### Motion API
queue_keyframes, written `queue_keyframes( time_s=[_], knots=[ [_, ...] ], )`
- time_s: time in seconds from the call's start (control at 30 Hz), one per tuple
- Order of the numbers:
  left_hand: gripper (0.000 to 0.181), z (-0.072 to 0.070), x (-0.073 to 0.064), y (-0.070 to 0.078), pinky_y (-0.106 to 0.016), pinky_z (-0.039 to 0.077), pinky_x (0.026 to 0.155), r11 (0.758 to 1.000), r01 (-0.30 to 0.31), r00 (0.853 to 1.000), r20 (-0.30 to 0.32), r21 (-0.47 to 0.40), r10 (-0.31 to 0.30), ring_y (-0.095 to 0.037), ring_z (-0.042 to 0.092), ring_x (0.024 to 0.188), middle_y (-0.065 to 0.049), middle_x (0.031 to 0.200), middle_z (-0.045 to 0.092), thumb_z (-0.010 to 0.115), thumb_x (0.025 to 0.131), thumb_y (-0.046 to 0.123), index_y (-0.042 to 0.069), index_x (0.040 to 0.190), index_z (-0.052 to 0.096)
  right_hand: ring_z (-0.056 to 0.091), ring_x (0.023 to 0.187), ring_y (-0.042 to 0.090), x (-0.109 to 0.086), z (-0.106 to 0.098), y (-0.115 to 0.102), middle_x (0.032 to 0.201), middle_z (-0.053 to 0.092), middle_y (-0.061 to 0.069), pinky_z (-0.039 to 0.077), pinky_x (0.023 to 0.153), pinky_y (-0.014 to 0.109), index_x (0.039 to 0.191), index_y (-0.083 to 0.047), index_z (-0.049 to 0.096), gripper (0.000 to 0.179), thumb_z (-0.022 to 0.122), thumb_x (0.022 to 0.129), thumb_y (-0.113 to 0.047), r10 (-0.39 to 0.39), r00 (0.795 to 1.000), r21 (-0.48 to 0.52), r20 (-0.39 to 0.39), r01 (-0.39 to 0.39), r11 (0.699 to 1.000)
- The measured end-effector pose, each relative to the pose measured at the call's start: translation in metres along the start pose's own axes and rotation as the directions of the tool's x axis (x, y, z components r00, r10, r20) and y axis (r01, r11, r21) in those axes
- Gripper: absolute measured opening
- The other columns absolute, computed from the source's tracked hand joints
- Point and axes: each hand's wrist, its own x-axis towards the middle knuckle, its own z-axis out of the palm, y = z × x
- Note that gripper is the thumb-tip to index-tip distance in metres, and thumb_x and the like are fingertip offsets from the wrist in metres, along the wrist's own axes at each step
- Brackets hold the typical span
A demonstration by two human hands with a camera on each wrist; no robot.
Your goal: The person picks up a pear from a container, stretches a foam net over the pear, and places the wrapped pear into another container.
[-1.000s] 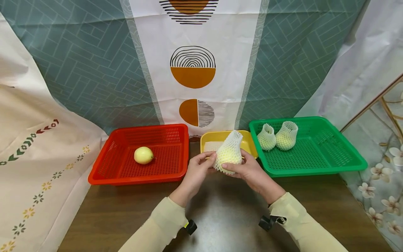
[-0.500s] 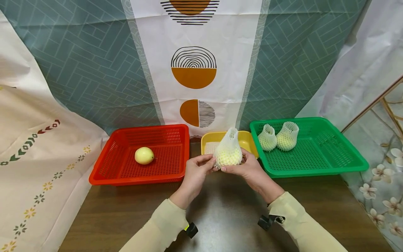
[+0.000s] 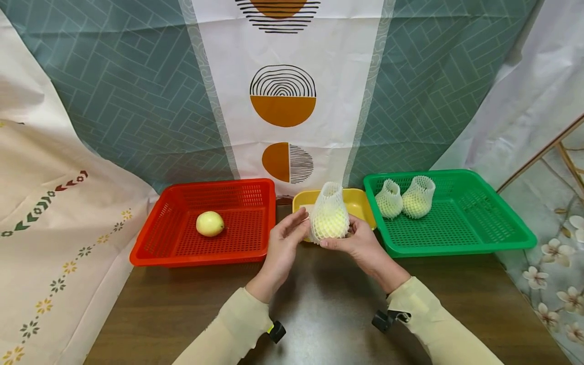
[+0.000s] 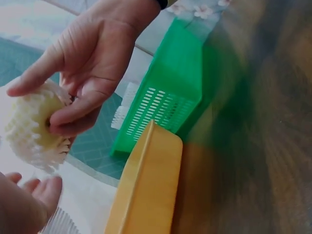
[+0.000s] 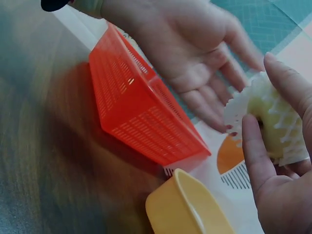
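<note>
Over the table's middle, a pale yellow pear [image 3: 330, 224] sits inside a white foam net [image 3: 330, 195] whose narrow end points up. My right hand [image 3: 360, 243] holds it from the right, with the thumb across the front and a finger under its base in the left wrist view. On the other side, my left hand [image 3: 284, 243] lies beside the net's lower edge, its fingers loosely bent and not gripping. In the right wrist view the left fingertips come close to the net's rim [image 5: 236, 109]; I cannot tell whether they touch.
At left, a red basket [image 3: 182, 261] contains one bare pear [image 3: 210, 224]. A green basket [image 3: 461, 248] at right holds two netted pears [image 3: 417, 197]. Behind my hands stands a yellow tray [image 3: 367, 210] with white netting in it. The brown table [image 3: 319, 324] lies underneath.
The netted pear has turned from tilted to upright. My left fingers have let go of the net's lower edge and loosened, while my right hand keeps its hold.
</note>
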Motion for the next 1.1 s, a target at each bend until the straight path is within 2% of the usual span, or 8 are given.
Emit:
queue_keyframes(
  time_s=[0.1,0.2,0.3,0.4,0.53,0.77,0.97,1.1],
  knots=[
    [0.049,0.002,-0.001,0.007,-0.032,0.045,0.101,0.999,-0.037,0.996,0.081,-0.027,0.039,-0.019,0.051,0.123,-0.006,0.136,0.052,0.059,0.092,0.024,0.013,0.138,0.045,0.062,0.102,0.023,0.001,0.001,-0.002,0.117,0.060,0.010,0.055,0.083,0.030,0.123,-0.010,0.051,0.070,0.086,0.065,-0.029,0.017,0.999,-0.030,-0.027,-0.018,0.999],
    [0.053,0.003,0.001,0.008,-0.030,0.047,0.098,0.999,-0.023,0.993,0.111,-0.031,0.026,-0.019,0.054,0.120,-0.006,0.134,0.053,0.062,0.090,0.027,0.014,0.138,0.045,0.065,0.097,0.022,0.002,0.003,-0.002,0.115,0.063,0.012,0.056,0.081,0.030,0.122,-0.008,0.053,0.070,0.085,0.065,-0.032,0.028,0.999,-0.043,-0.040,-0.029,0.999],
    [0.054,0.001,0.006,0.003,-0.030,0.049,0.095,0.998,0.020,0.996,0.090,-0.052,-0.016,-0.018,0.058,0.116,-0.005,0.131,0.056,0.064,0.088,0.031,0.015,0.136,0.047,0.065,0.099,0.020,0.002,0.003,-0.002,0.119,0.061,0.014,0.055,0.084,0.032,0.126,-0.005,0.051,0.068,0.080,0.071,-0.032,0.027,1.000,0.023,-0.014,-0.027,0.999],
    [0.054,-0.003,0.012,-0.006,-0.033,0.050,0.093,0.992,0.048,0.997,0.059,-0.116,-0.041,-0.018,0.060,0.112,-0.006,0.128,0.059,0.065,0.086,0.037,0.016,0.134,0.050,0.064,0.106,0.020,0.000,0.002,-0.004,0.127,0.057,0.017,0.051,0.089,0.037,0.131,-0.003,0.047,0.064,0.071,0.080,-0.032,0.016,0.999,0.157,0.039,-0.022,0.987],
    [0.055,-0.005,0.018,-0.016,-0.034,0.050,0.093,0.982,0.036,0.999,0.043,-0.187,-0.028,-0.019,0.061,0.110,-0.007,0.126,0.060,0.064,0.085,0.040,0.015,0.132,0.051,0.063,0.109,0.020,-0.001,0.004,-0.006,0.130,0.055,0.016,0.050,0.090,0.037,0.134,0.000,0.044,0.063,0.065,0.085,-0.034,0.004,0.998,0.276,0.064,-0.022,0.961],
    [0.054,-0.006,0.017,-0.024,-0.032,0.049,0.093,0.980,-0.009,0.999,0.036,-0.198,0.016,-0.018,0.060,0.114,-0.007,0.128,0.059,0.063,0.087,0.037,0.011,0.133,0.051,0.064,0.107,0.017,0.000,0.011,-0.004,0.122,0.062,0.010,0.047,0.092,0.036,0.132,0.000,0.047,0.059,0.066,0.084,-0.028,0.039,0.999,0.342,0.015,-0.041,0.939],
    [0.051,-0.003,0.015,-0.028,-0.032,0.047,0.095,0.979,-0.001,0.999,0.040,-0.204,0.010,-0.018,0.059,0.115,-0.007,0.128,0.058,0.060,0.088,0.038,0.012,0.132,0.052,0.062,0.108,0.016,0.000,0.013,0.000,0.129,0.056,0.012,0.050,0.090,0.031,0.137,-0.006,0.041,0.063,0.068,0.083,-0.025,0.057,0.998,0.378,-0.014,-0.047,0.925],
    [0.046,-0.001,0.015,-0.026,-0.031,0.048,0.096,0.993,-0.058,0.997,-0.049,-0.104,0.053,-0.016,0.058,0.114,0.000,0.127,0.058,0.061,0.088,0.040,0.020,0.128,0.055,0.058,0.115,0.019,0.001,0.013,0.001,0.135,0.046,0.012,0.049,0.093,0.035,0.142,-0.019,0.033,0.073,0.072,0.080,-0.023,0.060,0.998,0.401,-0.009,-0.051,0.915]
  ],
)
